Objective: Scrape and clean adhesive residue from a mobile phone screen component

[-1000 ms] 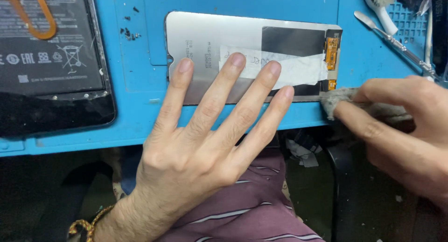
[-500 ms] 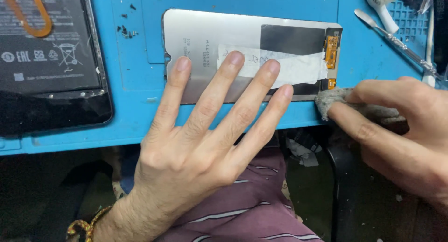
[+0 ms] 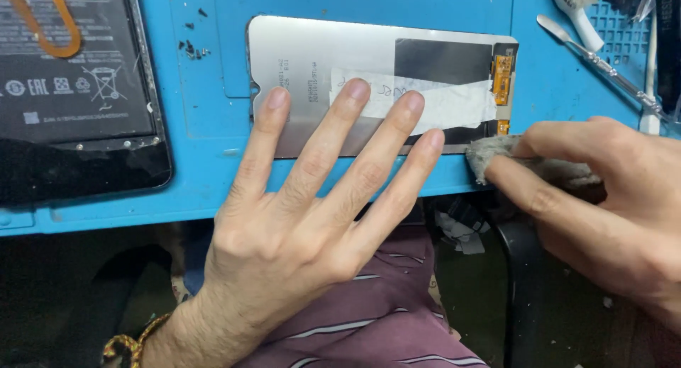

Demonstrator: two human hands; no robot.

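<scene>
A blue mat (image 3: 177,191) covers the worktop. The screen panel (image 3: 340,70) lies face down near its front edge under the left hand (image 3: 312,219), grip spread flat. The right hand (image 3: 603,205), partly cut off, pinches a grey cloth (image 3: 496,155) at the panel's corner.

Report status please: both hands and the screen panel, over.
Left hand flat, fingers spread on the silver rectangular phone screen panel. Right hand pinches grey fuzzy cloth at panel's lower right corner. Nothing blocking on blue mat.

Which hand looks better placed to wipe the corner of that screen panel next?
The right hand, probably: it already pinches the grey cloth at the screen panel corner, while the left hand lies flat, pinning the panel.
</scene>
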